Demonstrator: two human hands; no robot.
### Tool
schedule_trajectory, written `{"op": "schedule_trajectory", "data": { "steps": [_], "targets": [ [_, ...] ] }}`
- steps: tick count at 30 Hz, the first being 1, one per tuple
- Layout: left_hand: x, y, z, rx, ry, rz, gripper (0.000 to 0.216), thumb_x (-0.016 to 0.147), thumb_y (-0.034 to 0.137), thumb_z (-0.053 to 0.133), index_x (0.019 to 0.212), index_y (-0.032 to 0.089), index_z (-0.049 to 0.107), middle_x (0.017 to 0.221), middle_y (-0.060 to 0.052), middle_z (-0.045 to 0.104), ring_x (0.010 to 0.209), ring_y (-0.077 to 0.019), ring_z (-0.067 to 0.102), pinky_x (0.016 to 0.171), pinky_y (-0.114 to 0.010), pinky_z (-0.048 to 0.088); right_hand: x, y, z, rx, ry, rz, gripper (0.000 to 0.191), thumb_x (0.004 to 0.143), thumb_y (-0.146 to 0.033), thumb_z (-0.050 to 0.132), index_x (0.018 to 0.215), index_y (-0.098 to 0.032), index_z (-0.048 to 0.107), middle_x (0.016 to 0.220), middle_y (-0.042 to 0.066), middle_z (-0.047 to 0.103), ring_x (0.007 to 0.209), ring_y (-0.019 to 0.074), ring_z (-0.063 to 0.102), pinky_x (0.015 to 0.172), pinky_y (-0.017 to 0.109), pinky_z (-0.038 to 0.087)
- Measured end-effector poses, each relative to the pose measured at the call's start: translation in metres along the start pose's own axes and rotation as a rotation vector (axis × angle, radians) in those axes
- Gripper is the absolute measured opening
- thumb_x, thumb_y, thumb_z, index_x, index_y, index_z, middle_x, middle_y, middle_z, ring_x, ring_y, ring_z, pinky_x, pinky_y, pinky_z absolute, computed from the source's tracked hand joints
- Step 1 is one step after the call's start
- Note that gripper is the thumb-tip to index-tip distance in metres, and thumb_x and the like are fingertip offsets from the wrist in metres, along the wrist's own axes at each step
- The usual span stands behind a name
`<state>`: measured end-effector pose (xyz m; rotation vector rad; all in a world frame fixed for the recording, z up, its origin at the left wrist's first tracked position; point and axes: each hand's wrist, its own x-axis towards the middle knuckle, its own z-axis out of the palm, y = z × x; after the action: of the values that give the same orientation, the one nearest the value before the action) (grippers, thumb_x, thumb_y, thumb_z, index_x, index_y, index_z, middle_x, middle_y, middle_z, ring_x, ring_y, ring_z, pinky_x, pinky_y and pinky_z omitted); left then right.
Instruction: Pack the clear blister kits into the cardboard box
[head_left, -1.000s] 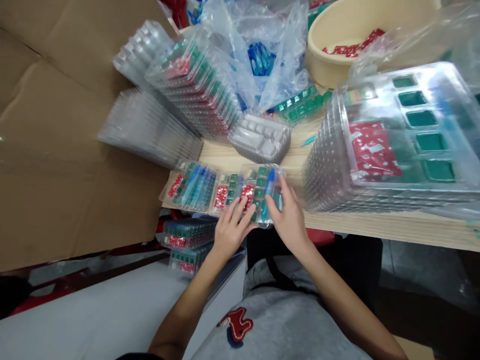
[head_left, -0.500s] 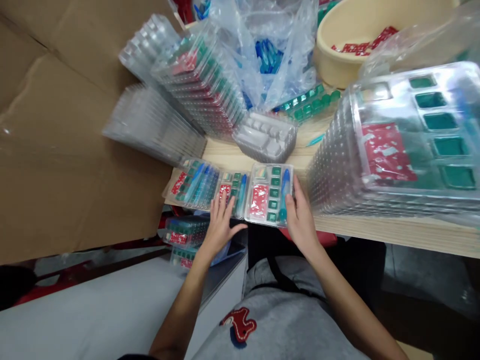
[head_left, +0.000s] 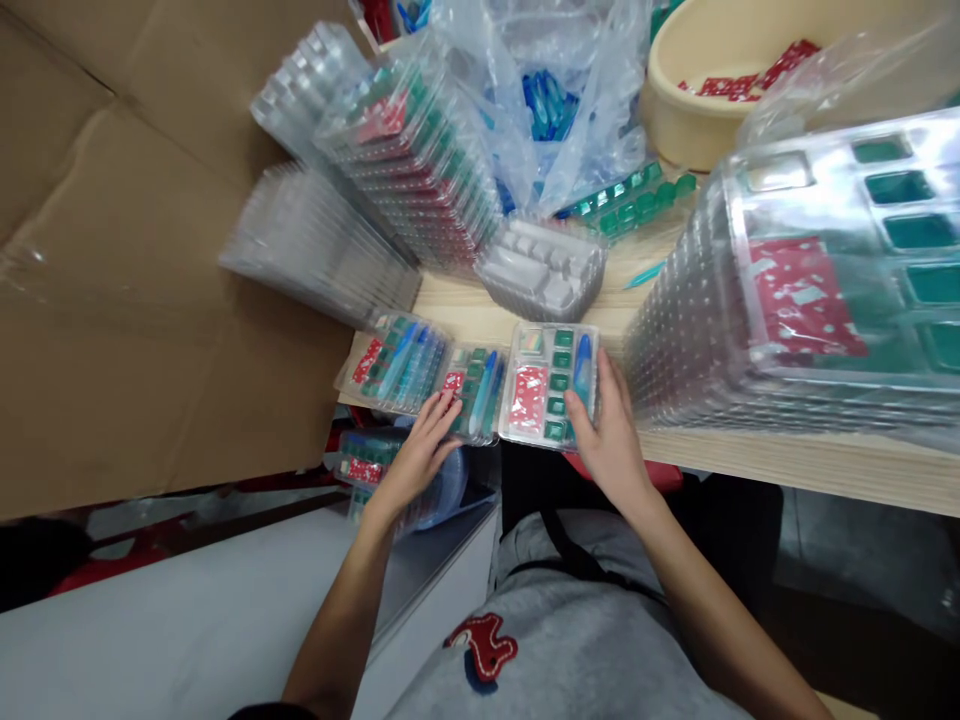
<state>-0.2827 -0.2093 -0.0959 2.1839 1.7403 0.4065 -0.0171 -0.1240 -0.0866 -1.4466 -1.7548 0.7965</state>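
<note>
A filled clear blister pack [head_left: 546,385] with a red card, green tiles and a blue pen lies at the near edge of the wooden table [head_left: 787,460]. My right hand [head_left: 611,430] rests on the pack's right side, thumb on its lower edge, fingers along its side. To its left lie more filled packs [head_left: 474,390] in an overlapping row. My left hand [head_left: 416,455] has its fingers spread, fingertips touching the near edge of those packs.
A tall pile of filled packs [head_left: 810,290] stands at the right. Leaning stacks of packs [head_left: 409,160], empty trays [head_left: 544,268], a plastic bag of blue pens [head_left: 551,100] and a cream basin [head_left: 720,70] lie behind. Cardboard [head_left: 135,280] fills the left. More packs [head_left: 367,465] sit below the table edge.
The pack held up in both hands a second ago now lies flat on the table. My left hand left it and moved left onto the neighbouring packs; the right hand stayed on it.
</note>
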Motion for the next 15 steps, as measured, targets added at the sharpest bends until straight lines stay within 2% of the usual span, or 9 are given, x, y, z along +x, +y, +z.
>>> {"op": "schedule_trajectory", "data": {
  "steps": [5,10,12,14,15],
  "targets": [
    [0.003,-0.006,-0.009,-0.115,-0.029,-0.040,0.058,0.093,0.030,0.048,0.147,0.030,0.026,0.152,-0.012,0.032,0.144,-0.0235,0.020,0.112,-0.049,0.029,0.001,0.002,0.002,0.003,-0.008,-0.001,0.061,0.094,-0.045,0.038,0.147,-0.018,0.024,0.146,0.018,0.036,0.137,0.0288,0.033,0.111,0.053,0.032],
    [0.005,-0.011,-0.001,-0.103,-0.040,-0.001,0.054,0.092,0.030,0.050,0.144,0.029,0.034,0.150,-0.014,0.036,0.143,-0.0259,0.022,0.111,-0.052,0.030,0.000,-0.003,-0.003,-0.078,0.040,-0.036,0.060,0.095,-0.041,0.039,0.148,-0.017,0.023,0.146,0.019,0.035,0.137,0.0305,0.034,0.109,0.054,0.035],
    [0.005,-0.011,0.001,-0.077,-0.041,0.019,0.054,0.093,0.028,0.049,0.144,0.029,0.034,0.150,-0.013,0.035,0.143,-0.0258,0.022,0.111,-0.052,0.030,-0.008,-0.013,-0.009,-0.119,0.169,-0.143,0.058,0.095,-0.033,0.043,0.148,-0.021,0.023,0.147,0.017,0.033,0.138,0.0302,0.033,0.107,0.055,0.036],
    [0.005,-0.009,0.002,-0.054,-0.032,0.046,0.053,0.094,0.025,0.047,0.145,0.029,0.032,0.151,-0.012,0.036,0.144,-0.0243,0.021,0.111,-0.051,0.031,-0.022,-0.024,-0.013,-0.106,0.271,-0.390,0.058,0.092,-0.020,0.047,0.147,-0.023,0.028,0.144,0.013,0.038,0.135,0.0262,0.037,0.106,0.049,0.040],
    [0.006,-0.009,0.003,-0.043,-0.022,0.059,0.053,0.094,0.024,0.045,0.145,0.029,0.031,0.150,-0.012,0.036,0.143,-0.0234,0.022,0.111,-0.049,0.032,-0.031,-0.028,-0.012,-0.074,0.256,-0.554,0.057,0.090,-0.014,0.047,0.145,-0.022,0.032,0.139,0.012,0.045,0.131,0.0228,0.042,0.105,0.043,0.043]
  ]
}}
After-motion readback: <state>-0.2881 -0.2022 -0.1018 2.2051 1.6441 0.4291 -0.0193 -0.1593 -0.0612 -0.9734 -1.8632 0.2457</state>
